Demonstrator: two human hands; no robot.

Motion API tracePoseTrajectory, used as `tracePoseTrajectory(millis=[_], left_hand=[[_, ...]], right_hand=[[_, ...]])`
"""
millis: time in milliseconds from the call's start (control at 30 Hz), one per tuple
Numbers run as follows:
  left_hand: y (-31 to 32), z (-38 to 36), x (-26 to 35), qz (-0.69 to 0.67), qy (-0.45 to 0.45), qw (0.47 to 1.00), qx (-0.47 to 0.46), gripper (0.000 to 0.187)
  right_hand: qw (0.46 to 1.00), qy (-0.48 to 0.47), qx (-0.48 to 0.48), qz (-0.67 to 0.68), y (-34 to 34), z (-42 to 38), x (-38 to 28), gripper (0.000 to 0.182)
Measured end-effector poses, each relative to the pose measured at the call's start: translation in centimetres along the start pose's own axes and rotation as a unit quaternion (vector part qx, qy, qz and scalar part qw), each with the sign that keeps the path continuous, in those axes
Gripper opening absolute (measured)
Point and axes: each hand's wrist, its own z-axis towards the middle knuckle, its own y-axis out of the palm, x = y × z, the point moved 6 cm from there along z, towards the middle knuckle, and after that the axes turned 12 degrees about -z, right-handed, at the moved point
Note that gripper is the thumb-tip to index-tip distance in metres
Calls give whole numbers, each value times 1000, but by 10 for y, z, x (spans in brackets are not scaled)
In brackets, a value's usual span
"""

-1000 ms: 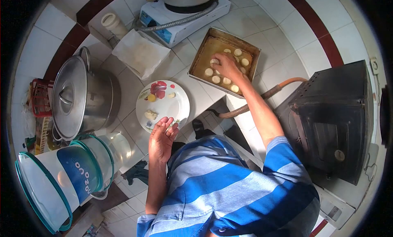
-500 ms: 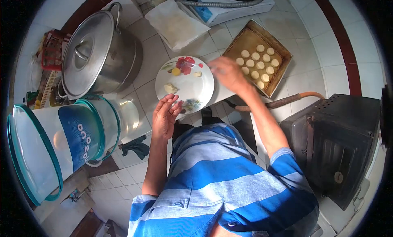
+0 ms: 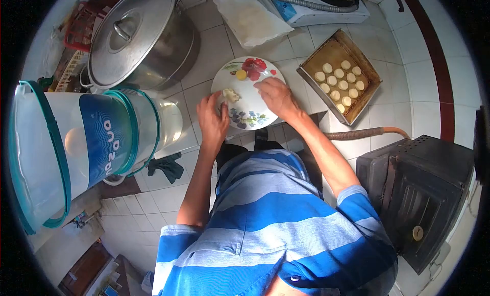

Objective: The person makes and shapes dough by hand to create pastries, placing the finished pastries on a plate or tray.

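Note:
A floral plate (image 3: 250, 104) lies in front of me. Near its left side is an uneven lump of pale dough (image 3: 231, 95), with a yellow round piece (image 3: 241, 75) above it. My left hand (image 3: 213, 118) is at the plate's left rim, fingers curved and thumb apart, close beside the lump; nothing shows in it. Over the right part of the plate, my right hand (image 3: 279, 98) has its fingers bent down and drawn together. Whatever lies under those fingertips is hidden. To the right, a worn metal baking tray (image 3: 376, 86) holds several pale round dough pieces (image 3: 343, 85) in rows.
A large lidded pot (image 3: 168, 56) and stacked clear buckets (image 3: 61, 143) stand at the left. White paper (image 3: 250, 17) lies behind the plate, near a stove (image 3: 326, 12). A dark oven (image 3: 418, 194) and a hose (image 3: 357, 134) are at the right.
My right hand has moved left from beside the tray onto the plate, covering where a small dough piece lay. My left hand has turned and come to the rim. The view has shifted.

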Motion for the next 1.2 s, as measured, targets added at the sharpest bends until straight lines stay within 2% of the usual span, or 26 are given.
tracePoseTrajectory(millis=[33,100,167,267,400,467,500,567,600,667,700,767,900,967,1067,1200], left_hand=[[4,4,9,103,88,991,-5,38],[15,13,1,101,64,992,-34,44],[25,17,11,183,182,965,-48,46],[27,27,-2,147,184,967,-93,42],[28,32,-4,112,186,967,-131,33],[19,32,8,14,88,980,-178,27],[14,29,21,15,88,980,-179,27],[11,22,33,-190,-43,964,-180,23],[13,21,33,-189,-43,964,-179,23],[19,16,29,-357,-107,906,-198,23],[19,15,27,-357,-109,906,-197,23],[23,10,21,-405,-173,871,-219,31],[27,4,25,-400,-176,866,-245,34],[29,0,27,-379,-196,866,-259,33],[33,-4,28,-367,-197,865,-281,33],[36,-15,29,-383,-227,861,-245,29]], right_hand=[[1000,10,4,16,2,-5,-4,22],[999,-4,-32,-19,10,-12,-10,22],[999,25,-15,-17,10,-15,-13,24],[998,50,31,11,-11,-9,-27,24],[996,75,6,50,-3,-13,-31,27],[976,133,-17,173,4,-13,-31,31],[976,134,-17,174,-2,-10,-34,31],[940,176,-62,286,-11,-3,-41,30],[940,176,-62,287,-13,-2,-41,30],[949,128,-53,285,-19,-2,-42,27],[948,128,-54,285,-20,-3,-41,27],[933,143,-73,322,-22,-6,-39,21],[903,195,-120,363,-20,-15,-35,19],[856,231,-149,437,-7,-25,-30,19],[826,259,-145,479,-2,-36,-25,19],[852,246,-131,443,-15,-42,-28,18]])
